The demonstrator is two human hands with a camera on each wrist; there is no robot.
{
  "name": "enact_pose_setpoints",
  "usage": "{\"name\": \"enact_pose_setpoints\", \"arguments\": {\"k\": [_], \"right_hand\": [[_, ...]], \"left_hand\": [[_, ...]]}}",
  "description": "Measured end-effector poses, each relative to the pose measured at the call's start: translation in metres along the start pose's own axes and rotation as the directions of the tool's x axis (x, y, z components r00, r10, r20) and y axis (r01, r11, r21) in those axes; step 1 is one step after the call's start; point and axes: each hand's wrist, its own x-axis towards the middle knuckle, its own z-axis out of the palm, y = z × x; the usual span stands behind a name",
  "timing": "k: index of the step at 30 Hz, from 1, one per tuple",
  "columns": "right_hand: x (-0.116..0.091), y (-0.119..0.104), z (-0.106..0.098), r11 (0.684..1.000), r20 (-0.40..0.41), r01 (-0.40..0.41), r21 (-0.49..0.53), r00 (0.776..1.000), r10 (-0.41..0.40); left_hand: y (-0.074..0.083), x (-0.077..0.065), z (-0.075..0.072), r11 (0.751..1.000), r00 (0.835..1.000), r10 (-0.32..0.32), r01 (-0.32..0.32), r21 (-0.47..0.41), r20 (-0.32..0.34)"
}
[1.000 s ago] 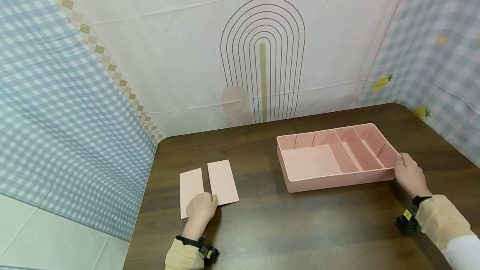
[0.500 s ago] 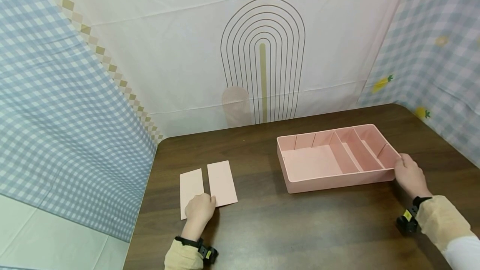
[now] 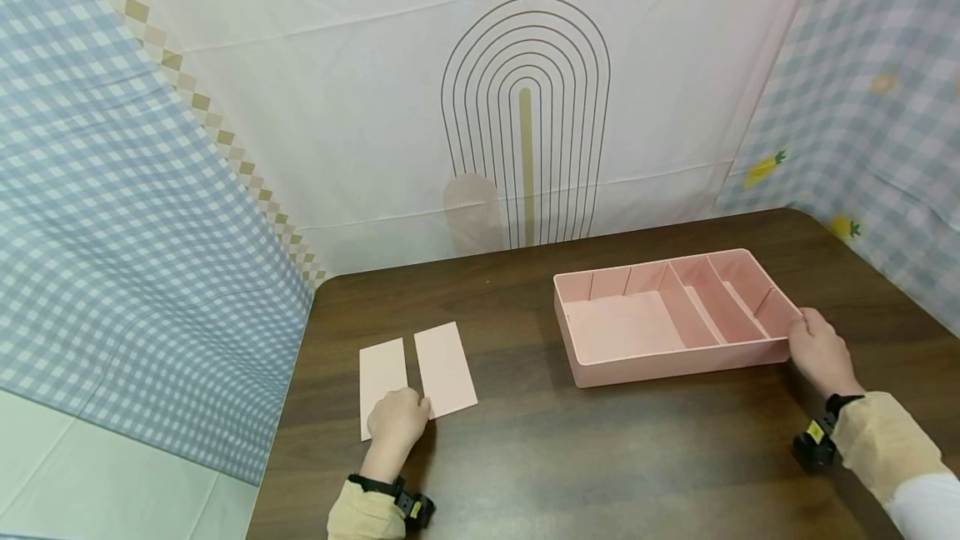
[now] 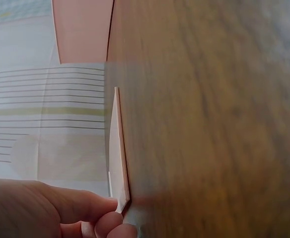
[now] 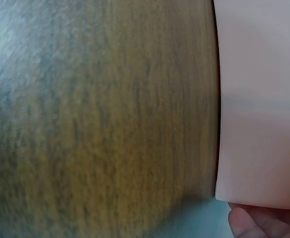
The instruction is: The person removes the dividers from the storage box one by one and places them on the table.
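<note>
Two flat pale pink rectangular panels lie side by side on the left of the table in the head view. My left hand (image 3: 398, 420) is at their near ends, covering part of the left panel (image 3: 382, 373). Its thumb and fingers pinch the near corner of the right panel (image 3: 446, 369), seen edge-on as a thin pink panel (image 4: 117, 158) in the left wrist view. A pink divided tray (image 3: 686, 362) sits upright at the right, with several compartments. My right hand (image 3: 822, 352) holds its near right corner; most of those fingers are hidden in the head view.
Brown wood table (image 3: 600, 457) lies under everything. A white printed cloth (image 3: 360, 148) hangs along its back edge. Blue checked cloth (image 3: 112, 190) hangs at the left, and another checked cloth (image 3: 885, 148) with fruit prints on the right.
My left hand has shifted slightly left and toward me, and the right panel has moved a little with it. My right hand and the tray stay in place.
</note>
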Motion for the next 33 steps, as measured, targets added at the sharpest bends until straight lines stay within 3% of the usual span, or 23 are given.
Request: {"name": "enact_pose_setpoints", "arguments": {"k": [33], "right_hand": [[0.0005,0.0026,0.0004,1.000,0.019,-0.005,0.018,1.000,0.005]], "left_hand": [[0.0020,0.0006,-0.0034,1.000,1.000,0.026,-0.026,0.004,0.000]]}}
